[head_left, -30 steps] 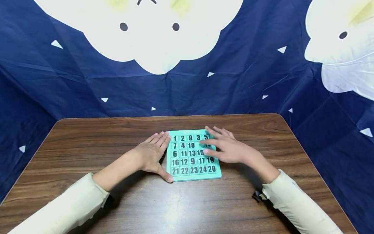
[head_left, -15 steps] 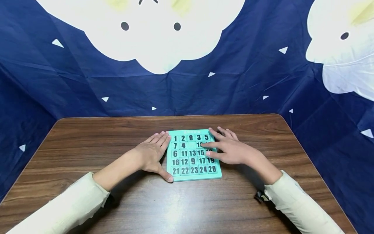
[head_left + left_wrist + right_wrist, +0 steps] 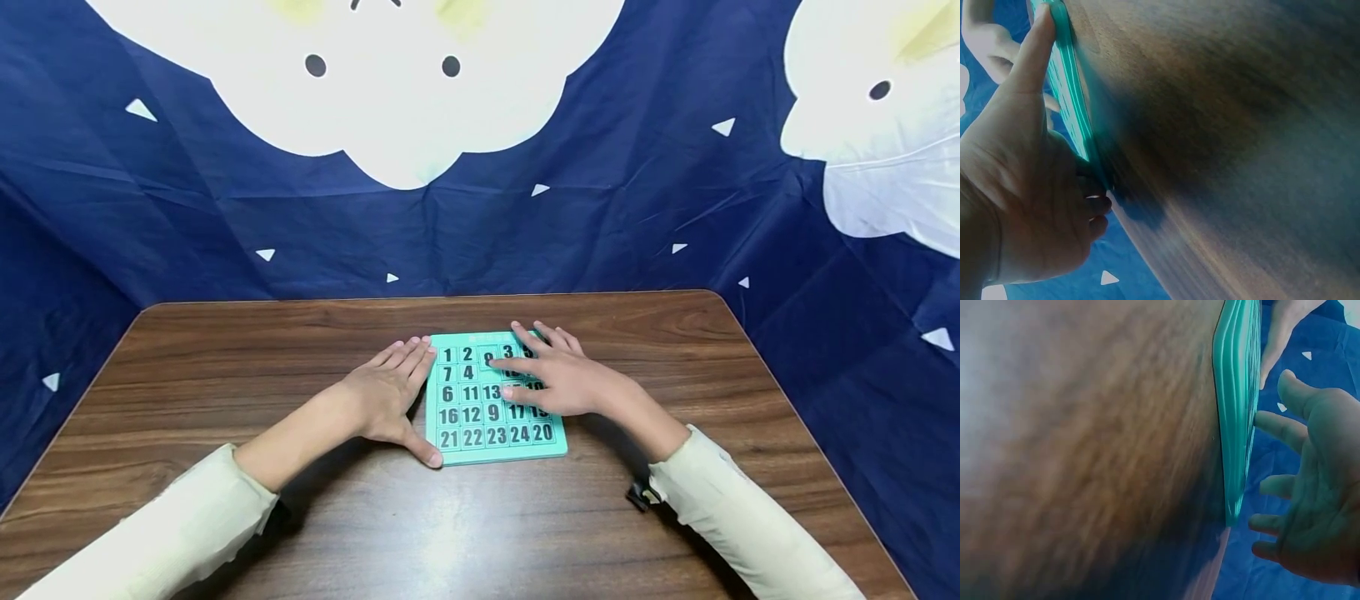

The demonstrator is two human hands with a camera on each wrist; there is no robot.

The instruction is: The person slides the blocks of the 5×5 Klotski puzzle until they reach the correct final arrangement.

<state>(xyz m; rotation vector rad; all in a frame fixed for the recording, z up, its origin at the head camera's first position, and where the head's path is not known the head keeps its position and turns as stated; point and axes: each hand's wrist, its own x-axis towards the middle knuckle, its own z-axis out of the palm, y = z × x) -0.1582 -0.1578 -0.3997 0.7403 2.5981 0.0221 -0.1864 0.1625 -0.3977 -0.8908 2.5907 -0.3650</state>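
A teal sliding number puzzle (image 3: pixel 495 457) lies flat on the wooden table in the head view. My left hand (image 3: pixel 386 400) rests along its left side, fingers straight at the upper corner and thumb on the lower one. My right hand (image 3: pixel 577 379) is spread over the puzzle's right half, hiding several tiles. Its index fingertip touches the 8 tile (image 3: pixel 487 357), which sits slightly below the 2 tile (image 3: pixel 468 354) beside it. In the right wrist view, the index finger (image 3: pixel 1282 428) reaches the puzzle's face (image 3: pixel 1252 375), while the other fingers stay apart from it.
A brown wood-grain table (image 3: pixel 225 358) carries the puzzle, with its far edge just behind it. Dark blue cloth (image 3: pixel 300 217) with white cloud shapes hangs behind and at the sides. A small black item (image 3: pixel 639 496) shows at the right cuff.
The 18 tile slid right from the third column to the fourth, leaving a gap. My right hand then moved left, and the 8 tile shifted down toward that gap. My left hand kept its place.
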